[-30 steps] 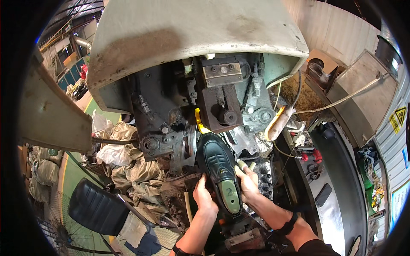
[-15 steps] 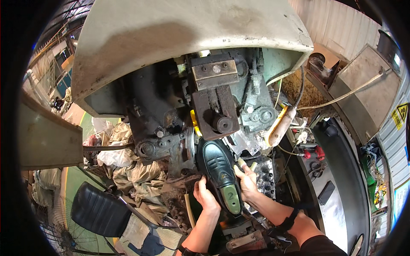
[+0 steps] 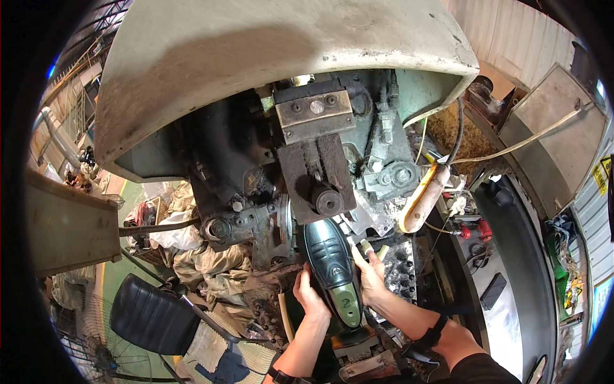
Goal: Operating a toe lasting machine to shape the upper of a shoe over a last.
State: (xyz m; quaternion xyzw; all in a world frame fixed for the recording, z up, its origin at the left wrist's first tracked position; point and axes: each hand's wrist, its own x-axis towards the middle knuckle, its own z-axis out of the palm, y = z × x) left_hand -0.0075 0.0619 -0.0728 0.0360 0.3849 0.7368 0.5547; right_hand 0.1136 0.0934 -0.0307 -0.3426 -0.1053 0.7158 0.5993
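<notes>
Since the earlier frames, both hands have carried the shoe farther in, its toe now tucked closer under the machine head; the view has also tipped nearer the hood.

Left hand (image 3: 309, 296) wraps the near-left edge of the shoe (image 3: 332, 265), fingers curled under the sole rim. Right hand (image 3: 369, 276) presses flat along the right edge, thumb on top, fingers closed against the side. Shoe sits sole-up: dark ribbed tread at the far end, pale green heel patch at the near end. Its toe lies just beneath the rusty block (image 3: 318, 168) with the round black roller (image 3: 329, 202).

Step in hand, by my reading: seating and steering the sole under the press head, already well in. Next move calls for a steady two-sided hold, with fingertips kept off the roller's line.

Grey hood (image 3: 256, 51) overhangs everything. Wooden handle (image 3: 423, 198) hangs right, black seat (image 3: 153, 313) near left, sacks (image 3: 204, 269) behind it.
</notes>
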